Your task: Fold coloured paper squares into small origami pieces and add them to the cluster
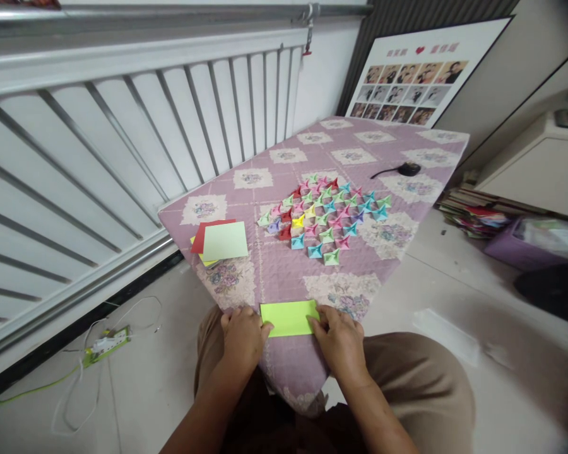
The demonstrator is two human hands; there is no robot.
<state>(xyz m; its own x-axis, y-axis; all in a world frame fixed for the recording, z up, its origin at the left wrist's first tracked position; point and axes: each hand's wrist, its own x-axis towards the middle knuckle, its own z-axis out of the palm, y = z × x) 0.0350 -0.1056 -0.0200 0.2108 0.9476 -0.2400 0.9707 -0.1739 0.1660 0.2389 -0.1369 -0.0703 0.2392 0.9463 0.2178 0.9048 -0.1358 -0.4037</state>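
Note:
A bright yellow-green sheet of origami paper (pixel 288 318) lies near the table's front corner as a long rectangle, apparently folded in half. At its left end is my left hand (pixel 244 334), fingers curled, with the thumb on the paper's edge. My right hand (pixel 341 340) grips the opposite end between thumb and fingers. Beyond the paper stand several small folded paper pieces (pixel 326 217) with pointed corners, set in rows in pink, green, blue, red and yellow. To the left is a small stack of square sheets (pixel 224 240), pale green on top, red and yellow showing beneath.
A purple floral cloth (pixel 284 277) covers the table. Farther back on it lies a black object with a short cable (pixel 409 169). A white radiator (pixel 170 120) runs along the left, a power strip (pixel 108 345) is on the floor, and a photo board (pixel 421 53) leans behind.

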